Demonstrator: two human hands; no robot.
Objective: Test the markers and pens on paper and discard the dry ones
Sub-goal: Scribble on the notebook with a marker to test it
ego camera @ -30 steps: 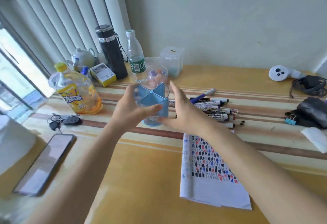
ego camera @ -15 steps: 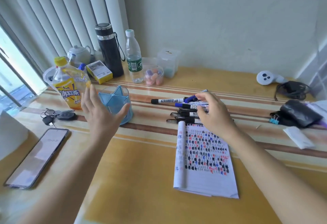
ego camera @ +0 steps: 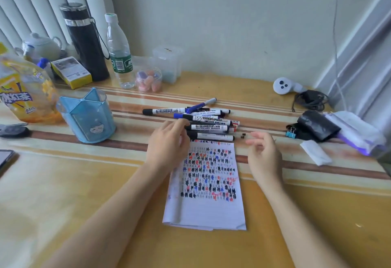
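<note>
Head view: your paper is already crowded with black, blue and red test marks, so testing looks well along. The markers lie heaped just above it. Your left hand reaches their caps, grip unclear; your right hand hovers relaxed, empty.

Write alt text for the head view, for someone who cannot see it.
A person's left hand reaches the capped ends of piled whiteboard markers beyond a scribble-covered paper; the right hand hovers empty beside them. A blue pen holder stands left.
</note>
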